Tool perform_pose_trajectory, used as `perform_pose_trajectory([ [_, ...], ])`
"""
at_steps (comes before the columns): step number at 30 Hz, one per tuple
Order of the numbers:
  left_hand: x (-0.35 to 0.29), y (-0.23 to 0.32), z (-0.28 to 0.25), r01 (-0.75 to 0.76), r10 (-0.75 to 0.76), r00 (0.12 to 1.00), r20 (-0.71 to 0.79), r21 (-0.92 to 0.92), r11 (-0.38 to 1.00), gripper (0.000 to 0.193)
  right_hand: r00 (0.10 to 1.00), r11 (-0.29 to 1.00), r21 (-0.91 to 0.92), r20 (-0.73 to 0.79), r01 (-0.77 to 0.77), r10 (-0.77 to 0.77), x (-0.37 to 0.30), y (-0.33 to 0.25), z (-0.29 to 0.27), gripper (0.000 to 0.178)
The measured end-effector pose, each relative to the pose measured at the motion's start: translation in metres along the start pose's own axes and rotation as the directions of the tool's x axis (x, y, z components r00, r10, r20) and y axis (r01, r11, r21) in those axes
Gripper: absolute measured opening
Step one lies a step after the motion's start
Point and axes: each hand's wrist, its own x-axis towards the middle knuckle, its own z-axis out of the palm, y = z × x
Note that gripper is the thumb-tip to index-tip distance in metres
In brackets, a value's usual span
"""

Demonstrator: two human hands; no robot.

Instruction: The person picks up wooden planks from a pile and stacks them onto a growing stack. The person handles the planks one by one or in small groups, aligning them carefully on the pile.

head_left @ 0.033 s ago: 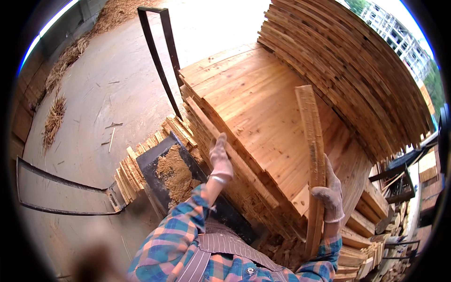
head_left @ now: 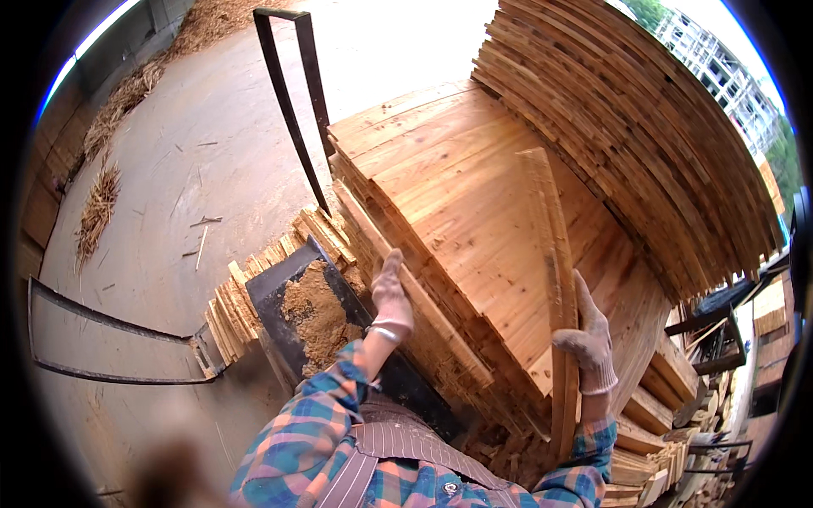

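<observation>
My right hand (head_left: 587, 339), in a knit work glove, grips a long narrow wooden board (head_left: 552, 254) that stands on edge over a stack of flat planks (head_left: 457, 195). My left hand (head_left: 391, 294), also gloved, rests flat against the left edge of that plank stack. Both sleeves are plaid blue and pink.
A taller pile of thin boards (head_left: 627, 127) rises at the right. A dark metal cart (head_left: 296, 292) holds sawdust (head_left: 315, 315), with its upright handle frame (head_left: 292, 93) behind. Short board offcuts (head_left: 233, 309) lie left of it. The concrete floor (head_left: 186, 161) carries straw and scraps.
</observation>
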Motion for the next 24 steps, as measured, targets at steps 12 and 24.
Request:
perform_pose_trajectory([
  [12,0.109,0.129,-0.063,0.133,-0.115,0.985,-0.131,0.143,0.981,0.063,0.949,0.488,-0.864,0.245,0.120,0.200,0.281,-0.060,0.256,0.096],
  [24,0.180,0.142,0.102,0.267,-0.263,0.915,0.307,0.028,0.963,0.077,0.999,0.572,-0.820,0.009,-0.022,0.051,0.450,-0.025,0.157,0.085],
])
